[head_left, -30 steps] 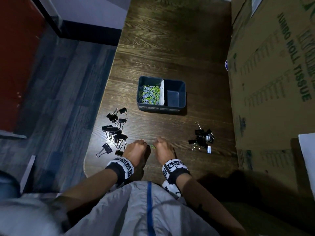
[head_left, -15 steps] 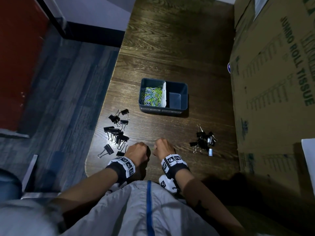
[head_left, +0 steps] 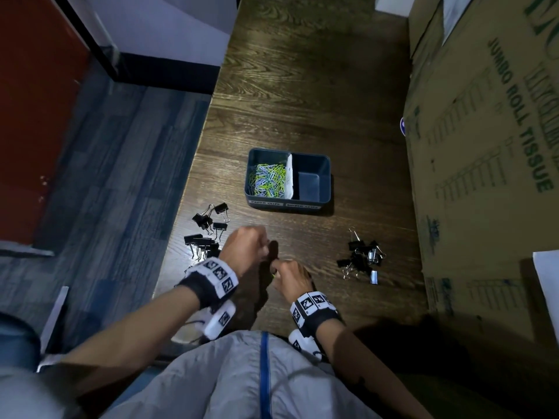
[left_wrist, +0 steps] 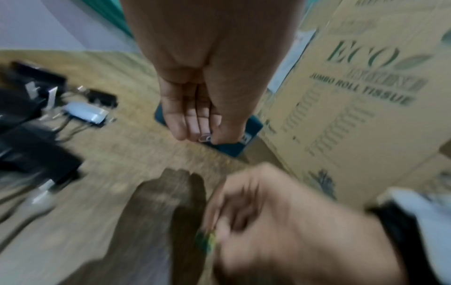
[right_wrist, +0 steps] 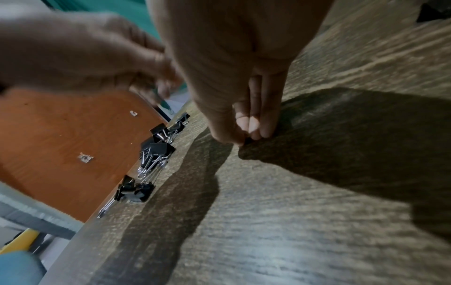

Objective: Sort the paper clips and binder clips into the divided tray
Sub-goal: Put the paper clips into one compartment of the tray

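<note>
A dark blue divided tray [head_left: 326, 176] stands mid-table; its left compartment holds green and blue paper clips [head_left: 267, 180], and its right compartment is bare. Black binder clips lie in a left pile [head_left: 205, 235] and a right pile [head_left: 361, 258]. My left hand [head_left: 257, 246] is lifted off the table in front of the tray, fingers curled, pinching a small paper clip [left_wrist: 205, 138]. My right hand [head_left: 279, 272] stays low near the front edge, and its fingertips [right_wrist: 253, 125] pinch a green paper clip [left_wrist: 207, 241] at the tabletop.
A large cardboard box [head_left: 484, 146] printed "Jumbo Roll Tissue" walls off the table's right side. The table's left edge [head_left: 193, 182] drops to a blue-grey floor just beside the left binder clip pile. Bare wood lies beyond the tray.
My left hand has lifted from beside the right hand and moved forward toward the tray. The right hand has stayed near the front edge, still pinching at the table.
</note>
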Action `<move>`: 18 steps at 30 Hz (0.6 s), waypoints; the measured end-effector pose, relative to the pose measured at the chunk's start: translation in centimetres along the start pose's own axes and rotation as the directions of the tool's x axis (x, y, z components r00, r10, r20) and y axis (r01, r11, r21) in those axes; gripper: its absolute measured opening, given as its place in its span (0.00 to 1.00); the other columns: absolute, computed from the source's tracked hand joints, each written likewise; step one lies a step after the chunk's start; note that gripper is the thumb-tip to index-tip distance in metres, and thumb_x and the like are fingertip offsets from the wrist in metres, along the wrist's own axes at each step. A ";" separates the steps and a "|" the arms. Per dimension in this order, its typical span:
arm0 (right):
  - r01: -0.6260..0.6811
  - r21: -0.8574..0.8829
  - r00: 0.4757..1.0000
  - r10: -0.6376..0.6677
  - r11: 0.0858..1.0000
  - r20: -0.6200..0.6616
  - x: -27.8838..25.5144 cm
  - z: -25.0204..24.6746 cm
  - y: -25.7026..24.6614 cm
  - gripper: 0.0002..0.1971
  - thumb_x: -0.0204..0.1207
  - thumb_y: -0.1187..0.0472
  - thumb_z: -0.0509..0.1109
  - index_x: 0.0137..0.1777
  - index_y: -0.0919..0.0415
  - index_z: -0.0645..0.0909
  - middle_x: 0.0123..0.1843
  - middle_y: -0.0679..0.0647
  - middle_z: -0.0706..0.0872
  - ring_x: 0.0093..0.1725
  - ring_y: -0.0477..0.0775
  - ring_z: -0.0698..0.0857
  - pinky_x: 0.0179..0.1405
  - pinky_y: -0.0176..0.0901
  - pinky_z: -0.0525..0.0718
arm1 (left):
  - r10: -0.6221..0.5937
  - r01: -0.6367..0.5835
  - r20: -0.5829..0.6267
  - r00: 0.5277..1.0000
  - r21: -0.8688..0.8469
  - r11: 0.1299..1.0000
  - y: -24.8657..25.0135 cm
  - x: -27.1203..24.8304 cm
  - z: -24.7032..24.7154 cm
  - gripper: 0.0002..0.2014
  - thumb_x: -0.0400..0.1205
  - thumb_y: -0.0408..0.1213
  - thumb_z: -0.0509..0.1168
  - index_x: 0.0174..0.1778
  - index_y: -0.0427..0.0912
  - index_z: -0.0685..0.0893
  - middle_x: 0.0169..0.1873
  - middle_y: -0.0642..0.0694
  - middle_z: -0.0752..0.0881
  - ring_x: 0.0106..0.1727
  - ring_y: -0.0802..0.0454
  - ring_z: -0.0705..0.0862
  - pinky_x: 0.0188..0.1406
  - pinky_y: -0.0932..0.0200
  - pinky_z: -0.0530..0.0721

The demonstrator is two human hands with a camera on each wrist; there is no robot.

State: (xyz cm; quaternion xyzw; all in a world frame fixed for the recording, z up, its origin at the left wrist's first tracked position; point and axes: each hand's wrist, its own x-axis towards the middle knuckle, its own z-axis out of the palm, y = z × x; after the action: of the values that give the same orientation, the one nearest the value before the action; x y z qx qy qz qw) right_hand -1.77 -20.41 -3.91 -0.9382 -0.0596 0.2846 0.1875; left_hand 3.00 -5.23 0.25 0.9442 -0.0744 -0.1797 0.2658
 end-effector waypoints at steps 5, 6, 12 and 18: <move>-0.049 -0.037 0.995 0.052 0.998 0.085 0.2 -0.8 -0.4 0.09 0.74 0.65 0.72 0.54 0.58 0.86 0.56 0.64 0.88 0.57 0.67 0.86 0.53 0.51 0.82 | -0.005 -0.044 -0.276 0.961 -0.172 0.984 3.5 5.7 -4.3 0.04 0.77 0.30 0.72 0.40 0.43 0.84 0.32 0.51 0.84 0.34 0.63 0.83 0.30 0.74 0.77; -0.069 -0.035 0.993 0.072 0.997 0.098 0.2 -1.2 -0.5 0.09 0.74 0.64 0.73 0.53 0.57 0.86 0.57 0.64 0.88 0.58 0.66 0.87 0.55 0.51 0.83 | -0.004 -0.054 -0.308 0.951 -0.179 0.982 3.8 6.6 -4.9 0.04 0.78 0.30 0.71 0.41 0.42 0.85 0.32 0.51 0.85 0.34 0.63 0.84 0.31 0.74 0.78; -0.142 0.125 0.988 0.148 0.982 -0.038 2.0 -6.4 -1.8 0.10 0.69 0.63 0.76 0.32 0.53 0.78 0.44 0.57 0.87 0.45 0.61 0.87 0.48 0.54 0.89 | 0.021 -0.065 -0.367 0.930 -0.106 0.992 2.1 8.1 -6.1 0.05 0.80 0.32 0.70 0.49 0.43 0.88 0.42 0.46 0.89 0.40 0.50 0.87 0.43 0.55 0.86; -0.021 0.231 0.949 0.092 0.973 -0.301 6.2 -15.2 -4.3 0.08 0.75 0.67 0.73 0.35 0.60 0.84 0.38 0.55 0.86 0.41 0.56 0.85 0.41 0.46 0.82 | -0.052 0.037 -0.431 0.901 -0.043 0.998 -0.9 3.0 -3.6 0.02 0.80 0.38 0.68 0.46 0.46 0.85 0.37 0.50 0.88 0.35 0.53 0.83 0.32 0.63 0.75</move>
State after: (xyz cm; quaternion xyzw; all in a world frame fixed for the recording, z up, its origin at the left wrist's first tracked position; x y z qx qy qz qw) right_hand 11.81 -19.96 6.21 -0.9452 0.0301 0.1439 0.2914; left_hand 7.14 -3.43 1.72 0.9574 0.0107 0.0266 0.2872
